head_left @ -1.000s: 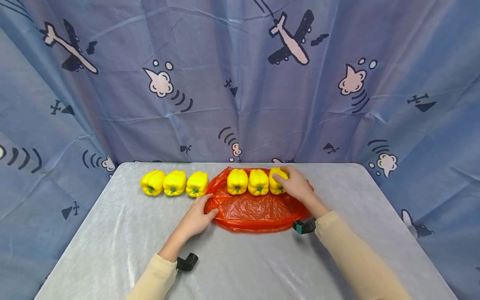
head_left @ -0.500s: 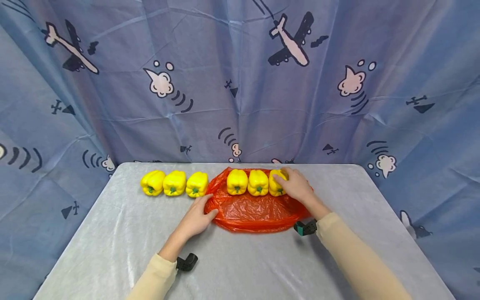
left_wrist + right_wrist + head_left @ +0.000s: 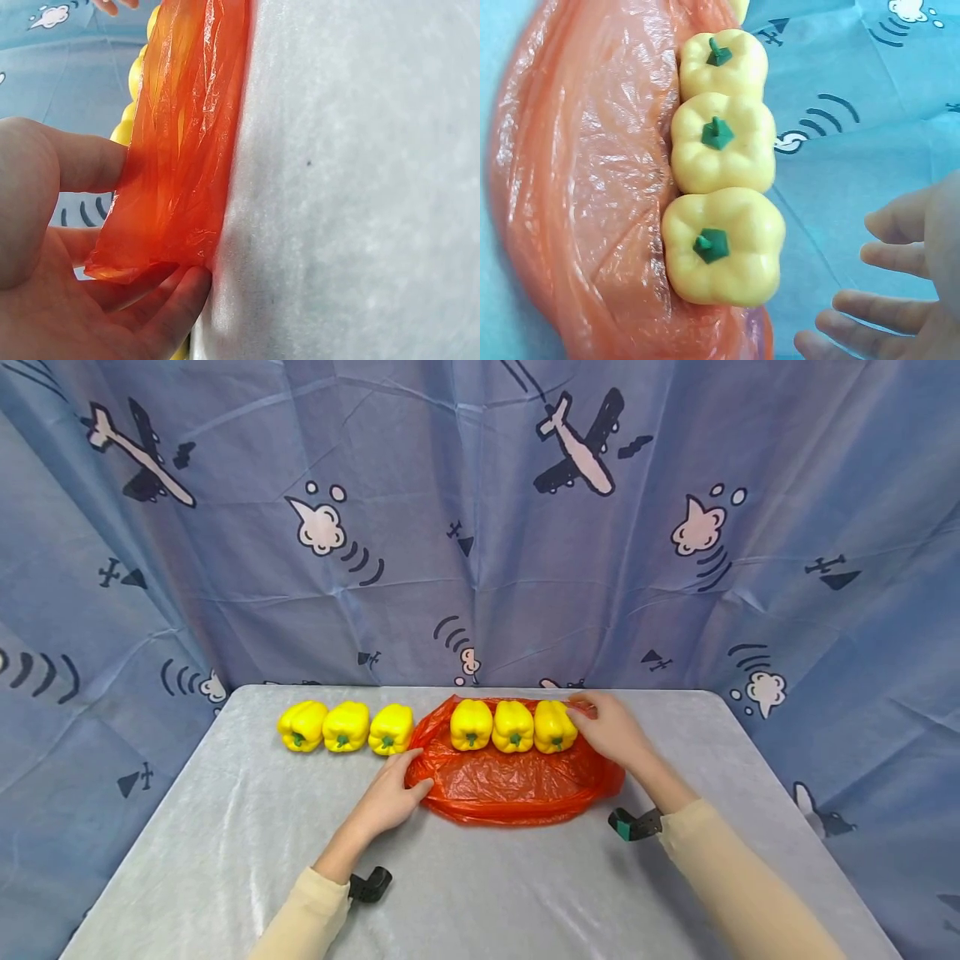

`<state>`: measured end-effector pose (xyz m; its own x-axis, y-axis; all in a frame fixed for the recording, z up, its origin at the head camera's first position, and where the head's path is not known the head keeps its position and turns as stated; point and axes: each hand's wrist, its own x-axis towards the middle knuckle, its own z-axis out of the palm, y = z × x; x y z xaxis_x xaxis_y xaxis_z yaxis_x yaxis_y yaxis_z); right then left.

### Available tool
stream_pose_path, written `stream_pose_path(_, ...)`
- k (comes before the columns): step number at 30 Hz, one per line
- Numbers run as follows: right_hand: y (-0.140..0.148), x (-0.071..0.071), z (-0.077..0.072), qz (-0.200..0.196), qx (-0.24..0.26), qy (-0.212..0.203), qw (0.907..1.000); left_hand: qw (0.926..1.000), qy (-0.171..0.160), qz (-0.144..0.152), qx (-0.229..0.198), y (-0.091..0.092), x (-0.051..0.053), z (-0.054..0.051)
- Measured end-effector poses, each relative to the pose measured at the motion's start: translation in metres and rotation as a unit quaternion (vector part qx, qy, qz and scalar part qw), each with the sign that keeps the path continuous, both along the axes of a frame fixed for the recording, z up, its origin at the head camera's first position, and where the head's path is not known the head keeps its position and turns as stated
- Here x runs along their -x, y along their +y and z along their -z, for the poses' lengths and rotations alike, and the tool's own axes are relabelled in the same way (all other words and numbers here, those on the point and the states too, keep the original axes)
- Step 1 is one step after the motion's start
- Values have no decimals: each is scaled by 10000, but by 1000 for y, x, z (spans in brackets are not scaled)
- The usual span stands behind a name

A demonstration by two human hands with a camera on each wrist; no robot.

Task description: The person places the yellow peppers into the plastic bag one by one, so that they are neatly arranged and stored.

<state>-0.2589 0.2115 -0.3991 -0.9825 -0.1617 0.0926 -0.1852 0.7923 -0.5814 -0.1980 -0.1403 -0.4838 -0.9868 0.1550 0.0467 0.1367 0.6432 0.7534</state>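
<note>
A red plastic bag (image 3: 502,777) lies spread on the table, with three yellow peppers in a row on its far part; the rightmost is a pepper (image 3: 555,727). My left hand (image 3: 386,797) is at the bag's left edge; in the left wrist view the fingers of the left hand (image 3: 97,247) curl round the bag's edge (image 3: 180,150). Just right of the rightmost pepper is my right hand (image 3: 615,731), holding nothing. The right wrist view shows this right hand (image 3: 900,292) with spread fingers, apart from the nearest pepper (image 3: 724,247).
Left of the bag, three more yellow peppers stand in a row, among them a middle one (image 3: 347,727). A patterned blue curtain (image 3: 480,527) hangs behind the grey-white table (image 3: 480,893).
My right hand has let go of the rightmost pepper and moved a little to the right. That pepper stays on the bag, and the left hand has kept its place.
</note>
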Motion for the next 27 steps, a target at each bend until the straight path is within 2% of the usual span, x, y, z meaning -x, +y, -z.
stream_pose_path(7, 14, -11, -3, 34, 173, 159, 9997, 10000, 25, -4, -8, 0, 0, 0)
stream_pose_path(18, 42, -25, 11, 241, 352, 440, 9981, 10000, 4, 7, -35, -1, 2, 1)
stream_pose_path(22, 54, -28, 20, 273, 543, 411, 9973, 10000, 20, 7, -68, -2, 2, 0)
stream_pose_path(27, 65, -31, 31, 409, 609, 124, 9972, 10000, -13, 1, -76, -1, 1, -1)
